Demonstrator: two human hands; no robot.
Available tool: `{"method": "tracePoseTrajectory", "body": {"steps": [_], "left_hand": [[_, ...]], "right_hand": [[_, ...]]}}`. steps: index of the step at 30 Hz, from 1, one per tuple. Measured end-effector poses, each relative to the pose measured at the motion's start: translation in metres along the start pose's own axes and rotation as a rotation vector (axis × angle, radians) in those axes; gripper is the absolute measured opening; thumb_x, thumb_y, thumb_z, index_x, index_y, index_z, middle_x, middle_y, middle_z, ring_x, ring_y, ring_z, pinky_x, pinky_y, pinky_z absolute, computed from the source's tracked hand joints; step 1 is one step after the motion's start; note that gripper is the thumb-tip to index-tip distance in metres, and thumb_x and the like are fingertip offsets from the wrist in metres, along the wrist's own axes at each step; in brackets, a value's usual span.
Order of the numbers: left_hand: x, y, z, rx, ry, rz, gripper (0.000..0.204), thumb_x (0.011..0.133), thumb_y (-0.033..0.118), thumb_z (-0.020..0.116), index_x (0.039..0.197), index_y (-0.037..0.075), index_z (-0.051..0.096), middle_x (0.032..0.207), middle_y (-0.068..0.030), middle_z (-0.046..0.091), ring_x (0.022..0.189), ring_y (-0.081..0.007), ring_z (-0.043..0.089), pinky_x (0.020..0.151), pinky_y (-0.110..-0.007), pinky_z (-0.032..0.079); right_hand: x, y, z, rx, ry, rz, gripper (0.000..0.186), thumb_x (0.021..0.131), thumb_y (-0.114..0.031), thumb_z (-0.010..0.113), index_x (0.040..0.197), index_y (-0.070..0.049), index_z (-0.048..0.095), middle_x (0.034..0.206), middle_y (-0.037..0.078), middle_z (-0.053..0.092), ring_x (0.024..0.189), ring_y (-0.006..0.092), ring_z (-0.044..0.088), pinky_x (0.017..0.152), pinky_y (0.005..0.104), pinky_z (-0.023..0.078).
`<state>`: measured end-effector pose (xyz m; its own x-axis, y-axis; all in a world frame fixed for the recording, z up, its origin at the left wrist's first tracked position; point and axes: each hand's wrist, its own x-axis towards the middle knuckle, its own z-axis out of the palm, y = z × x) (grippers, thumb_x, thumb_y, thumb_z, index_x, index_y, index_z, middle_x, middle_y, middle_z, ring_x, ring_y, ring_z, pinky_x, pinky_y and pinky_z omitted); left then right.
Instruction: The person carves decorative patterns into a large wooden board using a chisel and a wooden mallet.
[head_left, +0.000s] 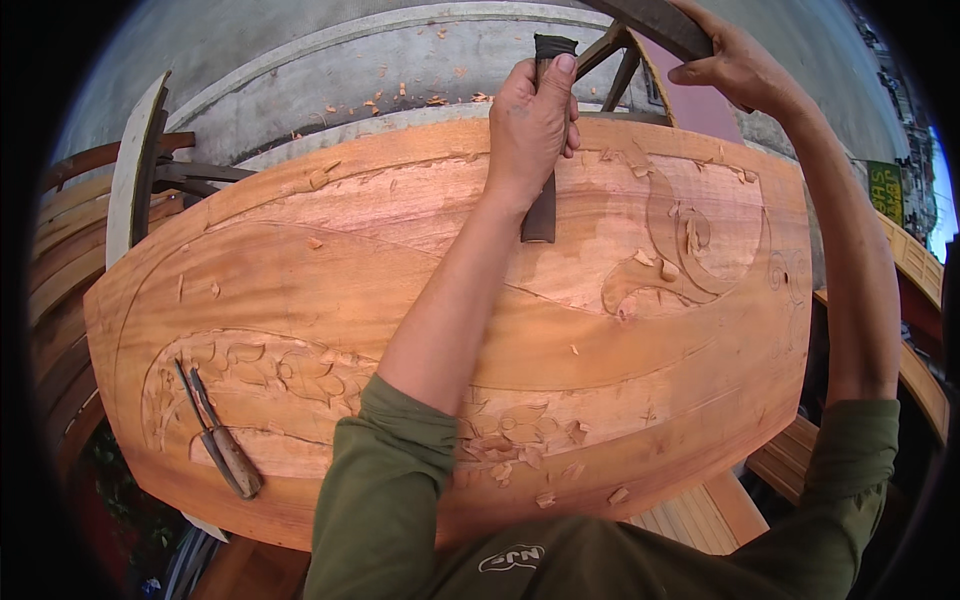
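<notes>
My left hand (535,125) is closed round a broad, dark chisel (540,215), thumb lying along its black-wrapped top end. The flat lower end of the chisel meets the wooden panel (380,260) in a carved, paler recess. At the upper right my right hand (745,65) grips a thick dark wooden bar (660,25), raised beyond the panel's far edge; its far end leaves the picture. Scrolls and leaf shapes are carved in the panel, with curled shavings (692,238) scattered over it. Two slim carving tools (235,460) lie side by side at the panel's lower left.
Behind the panel stands a dark wooden frame (622,65) beside a pinkish board (690,85). A pale upright plank (135,170) and stacked curved boards (75,260) are at the left. Shavings litter the concrete ground (330,70). Slatted wooden pieces (690,515) lie under the near right edge.
</notes>
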<state>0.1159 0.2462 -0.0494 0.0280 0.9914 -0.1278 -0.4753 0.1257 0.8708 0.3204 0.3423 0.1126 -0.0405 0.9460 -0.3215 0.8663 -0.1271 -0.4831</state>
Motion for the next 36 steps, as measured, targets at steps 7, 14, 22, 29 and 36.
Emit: {"method": "tracePoseTrajectory", "body": {"steps": [7, 14, 22, 29, 36], "left_hand": [[-0.001, 0.001, 0.002, -0.018, -0.012, 0.017, 0.043, 0.107, 0.051, 0.067, 0.107, 0.008, 0.061, 0.076, -0.001, 0.062, 0.053, -0.0071, 0.059, 0.046, -0.023, 0.045], [-0.001, 0.0, 0.002, -0.036, -0.027, 0.004, 0.043, 0.108, 0.05, 0.067, 0.105, 0.008, 0.06, 0.076, -0.0014, 0.062, 0.054, -0.0074, 0.059, 0.047, -0.023, 0.046], [0.001, 0.002, 0.001, 0.001, -0.041, 0.01, 0.04, 0.109, 0.049, 0.066, 0.103, 0.009, 0.059, 0.076, -0.0014, 0.062, 0.054, -0.0075, 0.058, 0.047, -0.023, 0.046], [-0.002, -0.003, 0.005, 0.016, -0.024, -0.049, 0.045, 0.107, 0.052, 0.066, 0.102, 0.008, 0.06, 0.076, -0.0014, 0.062, 0.054, -0.0086, 0.06, 0.046, -0.024, 0.046], [0.001, -0.004, 0.008, 0.015, -0.044, -0.044, 0.048, 0.106, 0.055, 0.067, 0.106, 0.007, 0.062, 0.075, -0.0009, 0.062, 0.053, -0.0085, 0.061, 0.047, -0.024, 0.047]], "right_hand": [[-0.01, 0.033, 0.032, 0.132, -0.02, -0.306, 0.095, 0.082, -0.016, 0.083, 0.166, -0.015, 0.04, 0.098, 0.008, 0.067, 0.076, 0.0141, 0.065, 0.064, 0.0293, 0.055], [0.003, 0.008, 0.005, 0.359, 0.35, -0.22, 0.091, 0.084, -0.015, 0.083, 0.163, -0.005, 0.039, 0.082, 0.003, 0.062, 0.066, 0.0123, 0.062, 0.057, 0.0301, 0.05], [-0.002, 0.011, -0.005, -0.134, -0.196, -0.158, 0.089, 0.083, -0.015, 0.081, 0.162, -0.008, 0.042, 0.097, 0.006, 0.064, 0.085, 0.0173, 0.062, 0.078, 0.032, 0.049], [0.008, 0.033, 0.025, 0.127, -0.054, -0.195, 0.094, 0.081, -0.009, 0.078, 0.166, -0.014, 0.041, 0.122, 0.009, 0.069, 0.111, 0.0216, 0.066, 0.1, 0.0349, 0.051], [0.021, 0.014, -0.01, 0.255, 0.237, -0.154, 0.089, 0.084, -0.016, 0.08, 0.161, -0.004, 0.038, 0.078, 0.003, 0.062, 0.062, 0.0144, 0.062, 0.054, 0.0323, 0.051]]}}
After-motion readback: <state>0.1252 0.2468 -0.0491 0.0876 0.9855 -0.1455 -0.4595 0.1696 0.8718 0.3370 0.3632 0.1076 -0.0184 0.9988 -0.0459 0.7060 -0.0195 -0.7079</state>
